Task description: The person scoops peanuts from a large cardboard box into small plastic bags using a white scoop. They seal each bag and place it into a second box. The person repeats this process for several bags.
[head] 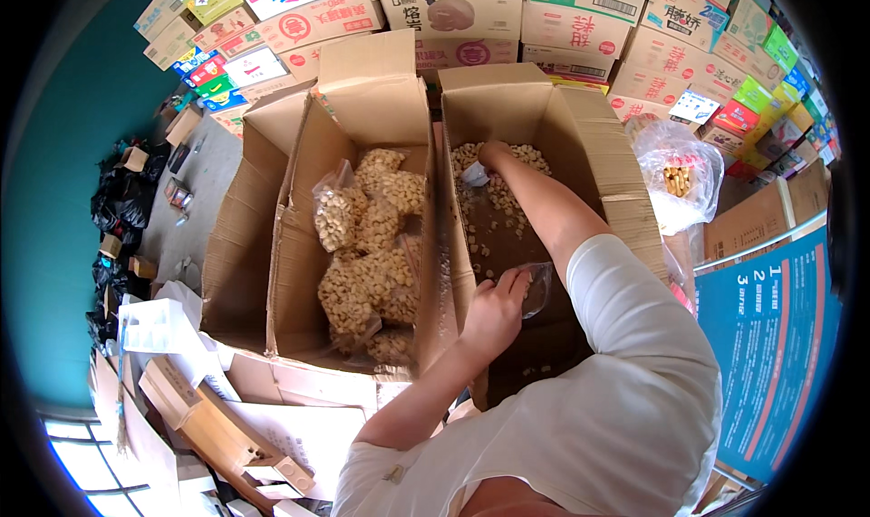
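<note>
My left hand (pixel 494 313) pinches the edge of a clear plastic bag (pixel 539 290) over the near part of the right cardboard box (pixel 493 109). Deep at the far end of that box, my right hand (pixel 495 154) has its fingers closed on a pale scoop-like object (pixel 475 174); the grip itself is partly hidden. Loose popcorn (pixel 533 158) is heaped around the right hand, with scattered pieces nearer me on the box floor. To the left, a second cardboard box (pixel 367 61) contains several filled bags of popcorn (pixel 353 289), one bag (pixel 334 218) leaning on its left wall.
Stacked printed cartons (pixel 452 17) form a wall behind the boxes. A plastic bag with golden-brown snacks (pixel 677 180) stands at the right, above a blue printed board (pixel 761 354). Black rubbish bags (pixel 126 204) lie along the green wall (pixel 64 197). Flattened cardboard (pixel 299 435) lies lower left.
</note>
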Demonstrator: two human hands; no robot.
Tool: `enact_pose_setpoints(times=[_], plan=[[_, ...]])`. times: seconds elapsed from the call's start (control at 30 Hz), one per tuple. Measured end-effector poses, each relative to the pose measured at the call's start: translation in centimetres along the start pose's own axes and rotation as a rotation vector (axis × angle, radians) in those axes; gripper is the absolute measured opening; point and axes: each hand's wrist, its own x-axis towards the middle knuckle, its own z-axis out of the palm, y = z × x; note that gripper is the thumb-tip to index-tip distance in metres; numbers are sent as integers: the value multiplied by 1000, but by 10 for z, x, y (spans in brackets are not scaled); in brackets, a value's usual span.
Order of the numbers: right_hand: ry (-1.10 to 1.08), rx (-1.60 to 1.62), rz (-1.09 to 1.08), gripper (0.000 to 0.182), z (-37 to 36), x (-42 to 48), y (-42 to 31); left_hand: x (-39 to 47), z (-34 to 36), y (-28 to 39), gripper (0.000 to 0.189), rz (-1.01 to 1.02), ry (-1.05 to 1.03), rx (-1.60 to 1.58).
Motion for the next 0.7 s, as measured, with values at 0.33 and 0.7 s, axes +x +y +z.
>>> enact_pose_setpoints(times=[0.33,0.7], plan=[[260,-259,-169,22,8,11,16,2,5,0,52,10,8,3],[260,720,-168,32,90,64,56,8,-2,8,39,33,55,29]])
